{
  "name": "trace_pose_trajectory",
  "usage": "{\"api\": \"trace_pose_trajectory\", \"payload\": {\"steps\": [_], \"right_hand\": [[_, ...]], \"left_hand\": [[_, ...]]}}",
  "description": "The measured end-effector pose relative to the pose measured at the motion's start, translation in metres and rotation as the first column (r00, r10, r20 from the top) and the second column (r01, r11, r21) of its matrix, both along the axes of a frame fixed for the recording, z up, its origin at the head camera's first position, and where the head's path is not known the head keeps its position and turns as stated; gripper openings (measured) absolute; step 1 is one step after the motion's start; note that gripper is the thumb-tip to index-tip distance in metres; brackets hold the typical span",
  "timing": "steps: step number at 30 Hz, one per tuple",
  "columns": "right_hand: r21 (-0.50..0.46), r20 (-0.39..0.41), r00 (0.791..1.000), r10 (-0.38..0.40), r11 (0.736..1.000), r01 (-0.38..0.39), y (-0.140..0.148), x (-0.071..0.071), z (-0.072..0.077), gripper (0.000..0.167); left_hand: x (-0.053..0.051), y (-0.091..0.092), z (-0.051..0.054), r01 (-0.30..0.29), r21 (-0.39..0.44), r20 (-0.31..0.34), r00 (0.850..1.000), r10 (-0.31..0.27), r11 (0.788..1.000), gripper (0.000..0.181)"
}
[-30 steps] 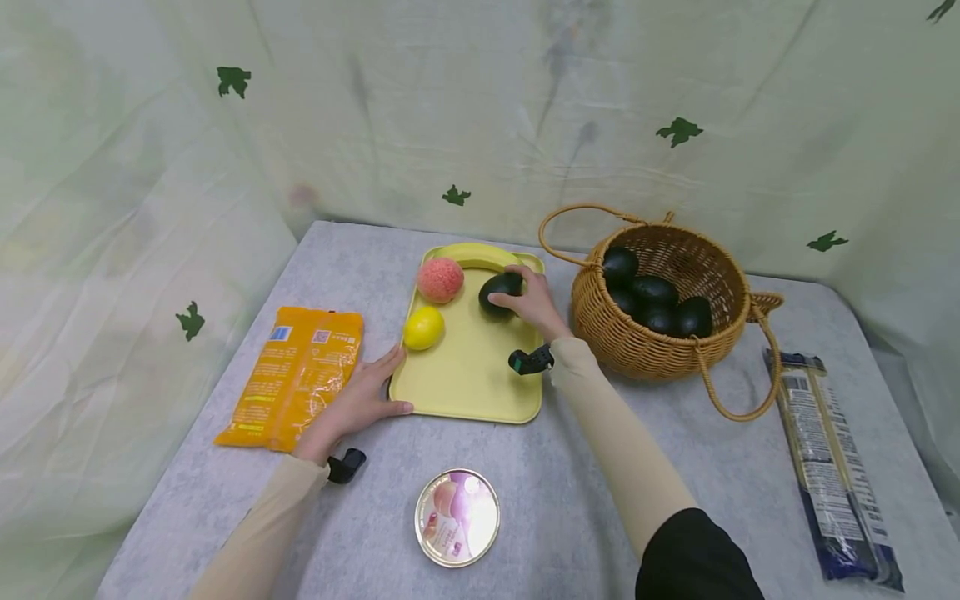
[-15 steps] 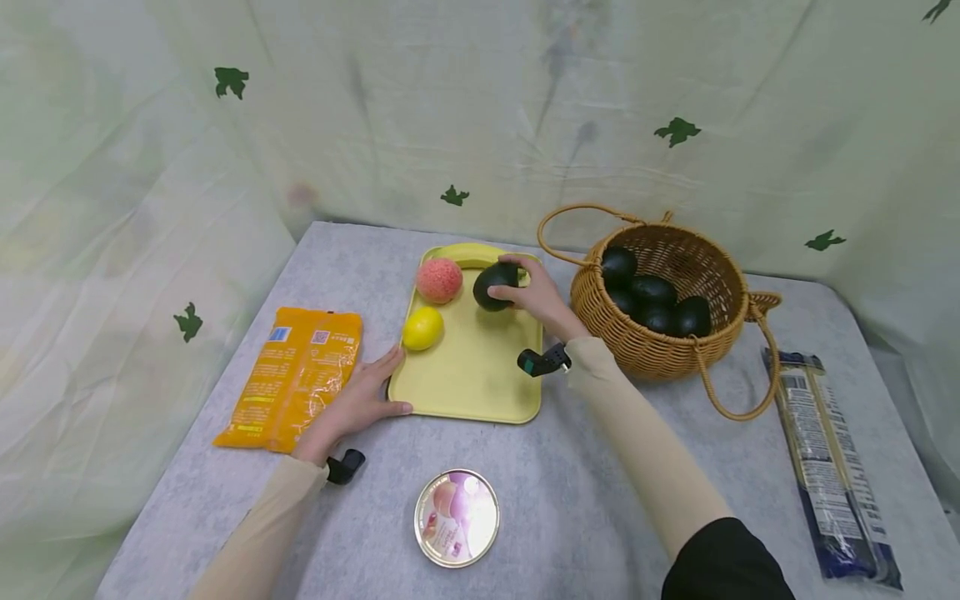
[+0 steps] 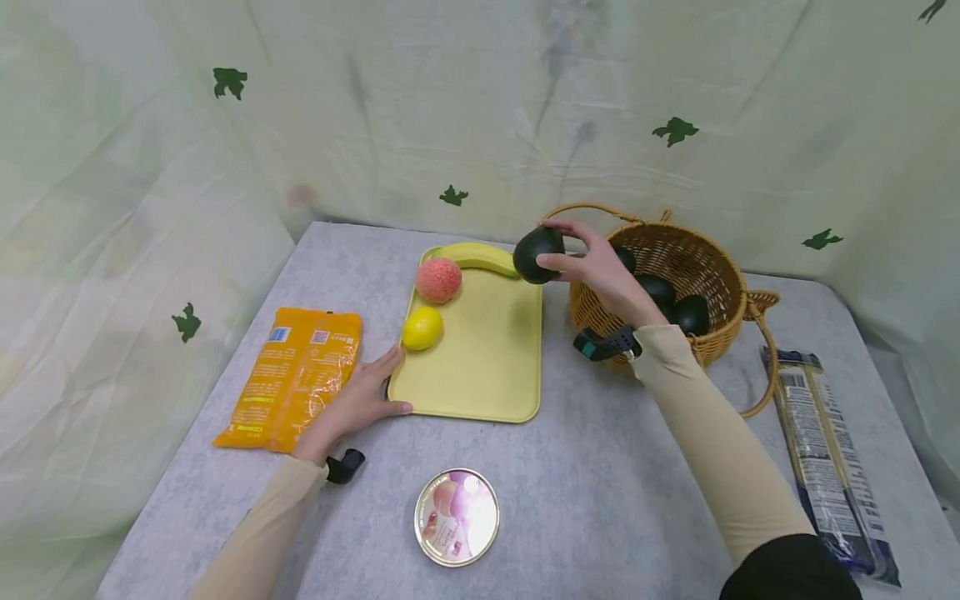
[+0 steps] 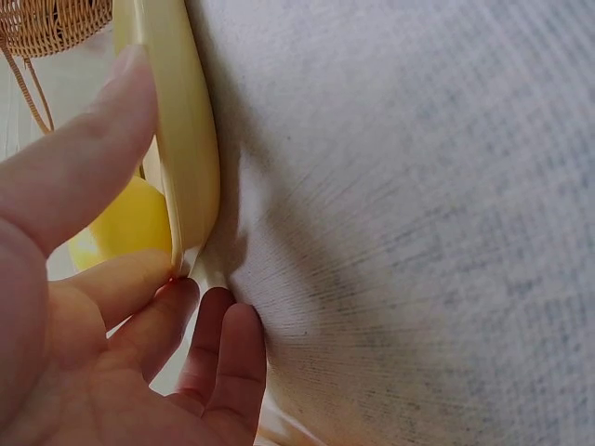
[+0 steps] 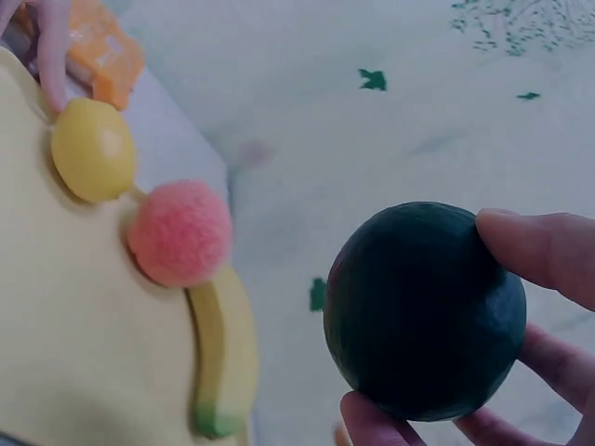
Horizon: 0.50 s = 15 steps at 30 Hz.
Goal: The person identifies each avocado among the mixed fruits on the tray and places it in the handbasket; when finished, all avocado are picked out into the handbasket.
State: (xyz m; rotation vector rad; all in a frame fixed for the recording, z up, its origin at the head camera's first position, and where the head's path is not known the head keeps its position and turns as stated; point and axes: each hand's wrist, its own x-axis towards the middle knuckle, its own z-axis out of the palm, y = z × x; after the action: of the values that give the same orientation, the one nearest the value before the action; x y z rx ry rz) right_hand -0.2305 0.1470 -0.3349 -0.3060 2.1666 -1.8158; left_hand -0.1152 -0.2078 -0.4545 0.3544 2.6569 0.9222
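Observation:
My right hand (image 3: 600,265) grips a dark green avocado (image 3: 537,254) between thumb and fingers. It is held in the air above the right back corner of the yellow tray (image 3: 480,367), left of the wicker basket (image 3: 637,350). In the right wrist view the avocado (image 5: 423,311) hangs apart from everything but the fingers. At the tray's near left corner, my left hand (image 3: 363,396) touches the rim, thumb along the front edge and fingers at the left side. On the tray lie a lemon (image 3: 422,327), a pink peach (image 3: 438,280) and a banana (image 3: 480,256).
Several dark avocados (image 3: 690,315) sit in the basket, partly hidden by my right hand. An orange packet (image 3: 296,379) lies left of the tray. A round tin (image 3: 457,517) stands in front, and a long dark packet (image 3: 832,467) lies at the right.
My right hand has lifted the avocado off the tray and carried it up and right, towards the basket. The left hand has stayed at the tray's corner.

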Motion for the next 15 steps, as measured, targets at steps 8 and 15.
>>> {"api": "trace_pose_trajectory", "payload": {"steps": [8, 15], "right_hand": [[0.04, -0.009, 0.998, -0.062, 0.997, 0.063, 0.058, 0.006, 0.017, 0.061], [0.12, 0.005, 0.99, -0.14, 0.983, 0.138, 0.104, 0.015, 0.018, 0.066]], "left_hand": [[0.0, 0.0, 0.001, 0.005, 0.001, 0.004, 1.0, -0.005, 1.0, 0.092], [0.0, 0.0, 0.001, -0.003, 0.011, 0.014, 1.0, 0.003, 1.0, 0.092]]}}
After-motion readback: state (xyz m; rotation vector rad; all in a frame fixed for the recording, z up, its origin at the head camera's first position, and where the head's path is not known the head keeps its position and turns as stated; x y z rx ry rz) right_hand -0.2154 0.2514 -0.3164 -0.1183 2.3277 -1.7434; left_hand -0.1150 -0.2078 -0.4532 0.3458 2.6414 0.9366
